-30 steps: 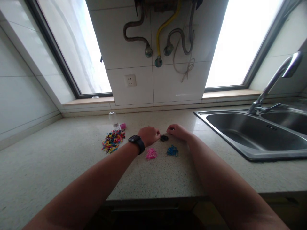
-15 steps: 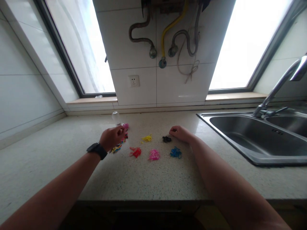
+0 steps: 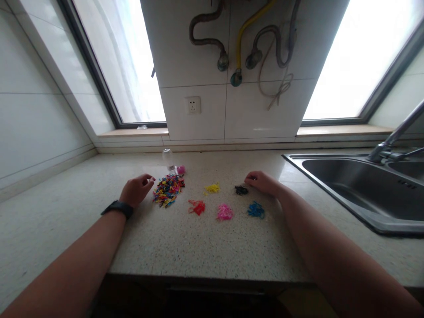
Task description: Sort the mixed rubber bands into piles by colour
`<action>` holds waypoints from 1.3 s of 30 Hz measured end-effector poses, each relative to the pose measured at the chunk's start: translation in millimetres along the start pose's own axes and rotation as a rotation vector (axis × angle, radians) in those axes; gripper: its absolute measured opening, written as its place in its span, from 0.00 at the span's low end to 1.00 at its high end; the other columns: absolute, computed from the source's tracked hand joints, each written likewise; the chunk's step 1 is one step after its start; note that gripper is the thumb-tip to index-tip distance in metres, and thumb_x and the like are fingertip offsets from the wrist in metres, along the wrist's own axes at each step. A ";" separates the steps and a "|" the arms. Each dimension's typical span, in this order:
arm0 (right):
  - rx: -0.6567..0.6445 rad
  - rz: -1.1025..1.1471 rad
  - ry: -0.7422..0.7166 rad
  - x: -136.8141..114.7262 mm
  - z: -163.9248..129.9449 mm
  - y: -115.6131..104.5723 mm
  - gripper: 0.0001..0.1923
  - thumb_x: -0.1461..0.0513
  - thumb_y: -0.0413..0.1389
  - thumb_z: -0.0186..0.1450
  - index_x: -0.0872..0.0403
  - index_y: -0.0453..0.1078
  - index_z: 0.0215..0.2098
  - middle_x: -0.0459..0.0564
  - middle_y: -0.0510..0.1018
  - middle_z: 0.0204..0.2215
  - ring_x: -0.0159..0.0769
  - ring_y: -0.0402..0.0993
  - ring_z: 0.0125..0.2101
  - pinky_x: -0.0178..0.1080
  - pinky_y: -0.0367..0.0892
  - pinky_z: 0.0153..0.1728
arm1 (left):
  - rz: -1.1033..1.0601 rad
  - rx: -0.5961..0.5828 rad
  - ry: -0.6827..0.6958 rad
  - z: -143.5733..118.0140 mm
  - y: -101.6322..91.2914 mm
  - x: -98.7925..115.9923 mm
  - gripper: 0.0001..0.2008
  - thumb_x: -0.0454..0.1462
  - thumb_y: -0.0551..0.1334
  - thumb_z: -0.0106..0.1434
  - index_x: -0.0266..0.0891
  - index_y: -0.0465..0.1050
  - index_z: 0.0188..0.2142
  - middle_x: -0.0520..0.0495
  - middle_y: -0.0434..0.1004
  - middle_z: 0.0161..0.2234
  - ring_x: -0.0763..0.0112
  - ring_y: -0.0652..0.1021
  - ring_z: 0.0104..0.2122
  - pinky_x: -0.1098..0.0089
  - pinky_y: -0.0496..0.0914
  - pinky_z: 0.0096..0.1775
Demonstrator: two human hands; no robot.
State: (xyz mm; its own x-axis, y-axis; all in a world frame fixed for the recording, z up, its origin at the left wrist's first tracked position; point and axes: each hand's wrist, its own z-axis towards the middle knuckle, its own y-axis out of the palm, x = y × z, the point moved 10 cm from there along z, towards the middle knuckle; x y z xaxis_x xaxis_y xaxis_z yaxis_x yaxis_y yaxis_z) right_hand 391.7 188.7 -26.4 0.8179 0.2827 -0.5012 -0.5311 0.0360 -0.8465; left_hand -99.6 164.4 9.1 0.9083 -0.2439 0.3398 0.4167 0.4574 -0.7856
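Note:
On the counter lies a mixed heap of small rubber bands [image 3: 168, 191] in many colours. My left hand [image 3: 136, 189], with a dark watch on the wrist, rests just left of this heap, its fingers curled together; anything between them is too small to see. To the right are small single-colour piles: yellow bands [image 3: 212, 188], black bands [image 3: 241, 190], red bands [image 3: 197, 207], pink bands [image 3: 225, 212] and blue bands [image 3: 256, 210]. My right hand [image 3: 260, 181] is beside the black pile, thumb and fingers pinched; what they hold, if anything, cannot be made out.
Behind the heap stands a clear plastic bottle [image 3: 168, 160], upside down, beside a pink cap [image 3: 180, 169]. A steel sink [image 3: 334, 176] with a faucet [image 3: 386, 148] is set into the counter [image 3: 185, 247] at the right. A tiled wall with an outlet [image 3: 193, 105] rises behind.
My left hand has moved left, off the mixed heap, uncovering it. My right hand stays beside the black pile. The camera view has shifted, so the scene sits further right.

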 end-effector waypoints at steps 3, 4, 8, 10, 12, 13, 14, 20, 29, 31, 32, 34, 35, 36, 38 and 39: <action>0.000 -0.001 -0.011 -1.3 0.4 -0.3 0.12 0.55 0.55 0.63 0.54 0.77 0.35 0.52 0.81 0.32 0.38 0.75 0.33 0.37 0.66 0.35 | -0.098 -0.011 -0.040 2.2 4.9 -10.5 0.19 0.49 0.55 0.64 0.39 0.78 0.37 0.51 0.73 0.22 0.69 0.71 0.23 0.71 0.60 0.28; 0.007 -0.002 -0.015 -1.7 0.6 -0.9 0.12 0.55 0.55 0.63 0.54 0.77 0.35 0.52 0.81 0.32 0.38 0.75 0.32 0.37 0.66 0.35 | -0.121 -0.013 -0.053 2.9 5.7 -13.6 0.19 0.49 0.55 0.63 0.38 0.78 0.37 0.51 0.73 0.22 0.69 0.71 0.23 0.71 0.60 0.28; 0.067 0.025 -0.032 -3.3 1.4 -5.7 0.14 0.54 0.54 0.63 0.54 0.76 0.35 0.51 0.80 0.29 0.36 0.73 0.29 0.37 0.65 0.33 | -0.174 0.006 -0.085 4.9 4.8 -19.1 0.20 0.49 0.56 0.63 0.37 0.79 0.37 0.50 0.74 0.22 0.69 0.71 0.24 0.71 0.60 0.27; 0.094 0.050 -0.041 -5.8 1.4 -8.3 0.15 0.53 0.53 0.64 0.55 0.76 0.35 0.50 0.79 0.28 0.35 0.72 0.27 0.36 0.64 0.31 | -0.186 0.004 -0.075 5.6 5.3 -16.9 0.20 0.49 0.56 0.63 0.37 0.79 0.37 0.50 0.74 0.22 0.69 0.71 0.24 0.71 0.60 0.27; 0.115 0.063 -0.067 -13.5 1.1 -11.1 0.16 0.52 0.53 0.64 0.55 0.75 0.35 0.50 0.79 0.27 0.34 0.70 0.26 0.36 0.63 0.29 | -0.196 -0.003 -0.063 6.2 6.7 -14.3 0.20 0.48 0.56 0.63 0.36 0.79 0.36 0.49 0.74 0.22 0.69 0.71 0.23 0.71 0.60 0.27; 0.126 0.064 -0.083 -19.6 0.9 -12.7 0.16 0.52 0.53 0.64 0.55 0.76 0.35 0.50 0.78 0.27 0.33 0.70 0.25 0.36 0.63 0.29 | -0.201 -0.007 -0.059 6.5 7.6 -13.6 0.20 0.48 0.56 0.63 0.36 0.79 0.36 0.49 0.74 0.22 0.69 0.71 0.23 0.71 0.59 0.27; 0.138 0.066 -0.099 -27.4 0.6 -14.5 0.16 0.52 0.53 0.64 0.55 0.76 0.35 0.49 0.78 0.27 0.33 0.70 0.25 0.36 0.63 0.29 | -0.205 -0.010 -0.058 6.7 8.4 -13.4 0.20 0.48 0.56 0.63 0.36 0.79 0.36 0.49 0.74 0.21 0.69 0.70 0.23 0.71 0.59 0.26; 0.179 0.042 -0.234 -106.8 0.5 -15.7 0.14 0.54 0.54 0.64 0.54 0.77 0.36 0.49 0.79 0.28 0.33 0.70 0.26 0.35 0.62 0.29 | -0.227 -0.020 -0.061 8.7 12.6 -17.8 0.20 0.49 0.56 0.63 0.36 0.80 0.36 0.49 0.75 0.22 0.69 0.70 0.23 0.71 0.59 0.26; -0.009 0.040 -0.438 -231.4 18.3 49.9 0.10 0.61 0.56 0.63 0.56 0.78 0.36 0.48 0.80 0.28 0.29 0.71 0.27 0.32 0.60 0.30 | -0.244 -0.035 -0.063 10.2 13.5 -18.3 0.20 0.49 0.56 0.63 0.36 0.80 0.36 0.48 0.77 0.23 0.67 0.73 0.25 0.71 0.61 0.28; -0.044 -0.073 -0.456 -251.9 21.7 67.1 0.11 0.59 0.56 0.64 0.54 0.79 0.37 0.48 0.81 0.30 0.31 0.73 0.29 0.33 0.59 0.31 | -0.238 -0.036 -0.060 10.2 13.0 -17.9 0.21 0.49 0.56 0.63 0.37 0.80 0.36 0.49 0.76 0.23 0.67 0.73 0.25 0.71 0.61 0.28; -0.058 -0.141 -0.458 -260.1 23.2 75.0 0.11 0.58 0.57 0.63 0.52 0.79 0.39 0.48 0.82 0.32 0.32 0.74 0.30 0.33 0.59 0.32 | -0.239 -0.037 -0.059 10.3 12.9 -18.0 0.21 0.49 0.55 0.63 0.37 0.80 0.36 0.49 0.76 0.23 0.67 0.73 0.25 0.71 0.61 0.29; -0.084 -0.263 -0.458 -273.0 26.4 89.4 0.11 0.57 0.56 0.64 0.50 0.79 0.39 0.49 0.82 0.34 0.35 0.76 0.33 0.34 0.61 0.32 | -0.242 -0.042 -0.066 10.9 13.7 -19.5 0.21 0.49 0.55 0.63 0.37 0.80 0.36 0.49 0.77 0.25 0.67 0.73 0.26 0.71 0.62 0.30; -0.096 -0.312 -0.460 -277.9 28.1 96.1 0.11 0.56 0.56 0.64 0.50 0.79 0.39 0.50 0.82 0.35 0.37 0.77 0.34 0.34 0.62 0.32 | -0.241 -0.047 -0.073 11.3 14.5 -21.0 0.21 0.49 0.55 0.63 0.37 0.80 0.36 0.48 0.78 0.25 0.67 0.74 0.26 0.71 0.62 0.30; -0.103 -0.357 -0.459 -281.4 30.3 102.1 0.12 0.56 0.55 0.64 0.50 0.78 0.40 0.51 0.82 0.36 0.39 0.77 0.35 0.35 0.63 0.33 | -0.237 -0.050 -0.082 11.7 15.3 -22.7 0.21 0.49 0.55 0.63 0.37 0.80 0.37 0.48 0.78 0.26 0.67 0.74 0.27 0.70 0.62 0.30; -0.117 -0.431 -0.448 -284.4 35.6 112.7 0.13 0.55 0.55 0.64 0.50 0.78 0.41 0.53 0.82 0.38 0.42 0.78 0.38 0.37 0.66 0.35 | -0.228 -0.051 -0.098 12.7 16.7 -26.4 0.21 0.50 0.55 0.63 0.37 0.80 0.37 0.47 0.79 0.27 0.66 0.75 0.28 0.70 0.63 0.30; -0.121 -0.457 -0.442 -284.7 38.4 117.0 0.14 0.54 0.55 0.64 0.51 0.78 0.42 0.54 0.82 0.39 0.43 0.78 0.40 0.38 0.67 0.36 | -0.226 -0.049 -0.104 13.1 17.1 -28.0 0.21 0.50 0.55 0.63 0.37 0.80 0.37 0.47 0.79 0.27 0.66 0.75 0.28 0.70 0.63 0.31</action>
State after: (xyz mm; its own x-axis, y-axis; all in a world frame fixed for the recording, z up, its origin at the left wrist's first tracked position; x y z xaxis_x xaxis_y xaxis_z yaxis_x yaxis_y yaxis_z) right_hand 88.2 149.2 24.1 0.7738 0.6333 0.0140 -0.1010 0.1451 -0.9842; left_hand -117.5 190.3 -7.1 0.7923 -0.2445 0.5590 0.6095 0.3585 -0.7071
